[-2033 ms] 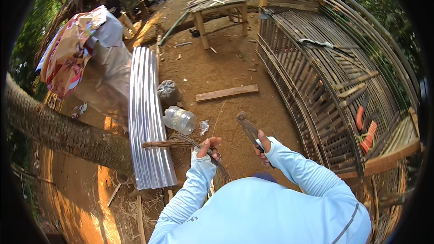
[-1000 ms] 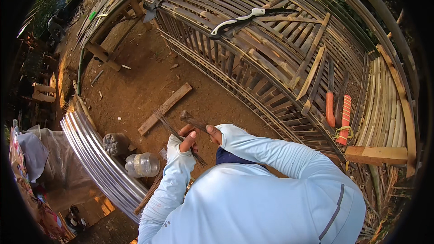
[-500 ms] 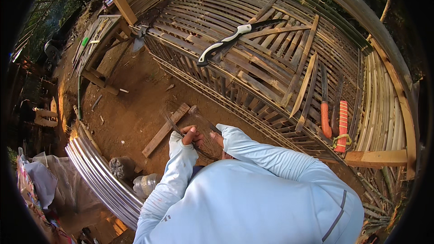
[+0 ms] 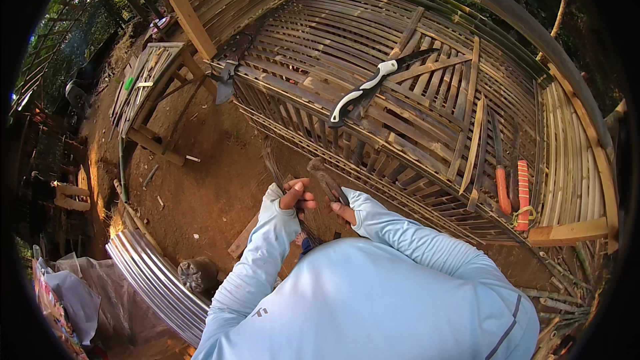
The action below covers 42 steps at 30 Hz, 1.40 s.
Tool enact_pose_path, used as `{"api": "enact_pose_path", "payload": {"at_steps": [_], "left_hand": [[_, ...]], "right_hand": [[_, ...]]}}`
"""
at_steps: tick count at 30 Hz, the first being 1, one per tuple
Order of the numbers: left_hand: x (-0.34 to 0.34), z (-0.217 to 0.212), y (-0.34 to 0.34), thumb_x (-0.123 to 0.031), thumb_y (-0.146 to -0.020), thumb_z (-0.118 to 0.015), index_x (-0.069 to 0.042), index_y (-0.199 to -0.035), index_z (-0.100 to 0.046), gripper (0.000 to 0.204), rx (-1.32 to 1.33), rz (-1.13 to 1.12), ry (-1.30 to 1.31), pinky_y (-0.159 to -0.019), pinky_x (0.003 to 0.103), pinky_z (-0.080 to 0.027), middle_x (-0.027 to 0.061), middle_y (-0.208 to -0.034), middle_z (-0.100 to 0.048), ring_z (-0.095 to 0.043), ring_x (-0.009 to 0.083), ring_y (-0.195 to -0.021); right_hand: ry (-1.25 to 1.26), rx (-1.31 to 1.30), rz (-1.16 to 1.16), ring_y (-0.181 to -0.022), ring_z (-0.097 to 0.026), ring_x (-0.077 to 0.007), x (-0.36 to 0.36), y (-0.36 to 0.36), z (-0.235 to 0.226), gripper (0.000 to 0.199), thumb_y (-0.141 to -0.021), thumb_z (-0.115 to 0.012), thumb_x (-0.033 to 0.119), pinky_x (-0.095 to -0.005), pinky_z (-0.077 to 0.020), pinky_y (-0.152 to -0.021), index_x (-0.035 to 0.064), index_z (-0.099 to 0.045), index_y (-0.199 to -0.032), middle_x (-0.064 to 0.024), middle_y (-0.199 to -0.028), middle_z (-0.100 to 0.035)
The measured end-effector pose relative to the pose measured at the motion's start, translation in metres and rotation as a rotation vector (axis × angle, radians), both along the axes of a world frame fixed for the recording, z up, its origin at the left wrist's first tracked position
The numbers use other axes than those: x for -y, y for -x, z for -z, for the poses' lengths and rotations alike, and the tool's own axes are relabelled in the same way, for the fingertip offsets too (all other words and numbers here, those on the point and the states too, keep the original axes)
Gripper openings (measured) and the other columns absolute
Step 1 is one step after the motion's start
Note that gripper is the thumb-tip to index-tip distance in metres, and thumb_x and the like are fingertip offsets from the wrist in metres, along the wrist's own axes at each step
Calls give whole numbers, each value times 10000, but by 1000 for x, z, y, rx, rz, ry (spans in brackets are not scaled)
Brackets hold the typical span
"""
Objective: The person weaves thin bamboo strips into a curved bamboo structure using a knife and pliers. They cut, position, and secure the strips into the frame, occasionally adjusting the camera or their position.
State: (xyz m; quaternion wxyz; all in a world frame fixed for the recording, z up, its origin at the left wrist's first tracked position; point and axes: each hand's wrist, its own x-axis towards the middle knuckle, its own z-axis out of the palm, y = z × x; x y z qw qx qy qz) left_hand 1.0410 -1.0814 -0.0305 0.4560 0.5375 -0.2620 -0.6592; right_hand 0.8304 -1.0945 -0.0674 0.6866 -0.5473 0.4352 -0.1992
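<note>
My left hand (image 4: 298, 196) is closed around a bundle of thin dark strands (image 4: 271, 159), which look like wire and fan out beyond the fingers; some trail below the hand. In my right hand (image 4: 344, 213) is a brown, worn hand tool (image 4: 325, 177) with a rounded, broader far end; its exact kind is unclear. The tool points away from me, its end beside the strands. Both hands are above the dirt floor, a short way apart.
A slatted bamboo bench (image 4: 393, 120) stretches across the far and right side. On it lie a folding saw (image 4: 360, 93), an orange-handled blade (image 4: 501, 187) and a red-wrapped handle (image 4: 523, 190). Corrugated metal sheets (image 4: 157, 287) lie left, by a plastic bottle (image 4: 195, 273). A wooden board (image 4: 244, 237) is on the ground.
The right-hand tool has swung upward and now shows more fully. My left hand has shifted slightly right and up, still holding the strands. The whole view has shifted.
</note>
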Motion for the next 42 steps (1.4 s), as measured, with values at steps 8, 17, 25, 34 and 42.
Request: {"api": "enact_pose_path", "payload": {"at_steps": [8,17,25,34,42], "left_hand": [[62,-34,-97,-260,-890,-669,1,-1080,-623,327,94,53,80,-461,217,-420,33,-725,-645,-619,112,-566],[137,-83,-186,-468,-917,-603,-43,-841,-584,432,722,242,345,-364,241,-296,24,-606,-557,-431,81,-410],[238,-152,-206,-342,-1036,-403,-54,-820,-503,374,40,478,681,-293,227,-280,36,-535,-456,-355,93,-309],[333,-152,-115,-348,-1065,-282,-27,-911,-528,432,-746,980,736,-327,243,-377,52,-646,-470,-409,119,-378],[418,-23,-106,-550,-921,-563,51,-822,-606,610,885,-14,355,-645,362,-463,143,-715,-612,-557,196,-714]], "right_hand": [[-45,269,-30,-629,-600,-136,25,-80,9,316,-839,-713,87,-287,-517,-615,-27,-551,-1085,-85,-777,-607],[-68,91,397,-518,-516,-101,22,-72,-20,294,-825,-731,222,-260,-435,-499,-5,-631,-982,-33,-678,-571],[-156,127,734,-517,-527,-127,-34,-36,-1,301,-829,-731,183,-313,-481,-503,-45,-605,-980,-62,-650,-559],[-175,45,812,-539,-521,-106,-57,-39,-7,239,-814,-722,183,-283,-444,-512,5,-639,-952,-29,-669,-568],[-163,-100,745,-570,-519,-89,-60,-29,-20,262,-813,-722,231,-270,-441,-538,35,-661,-974,-6,-692,-586]]}}
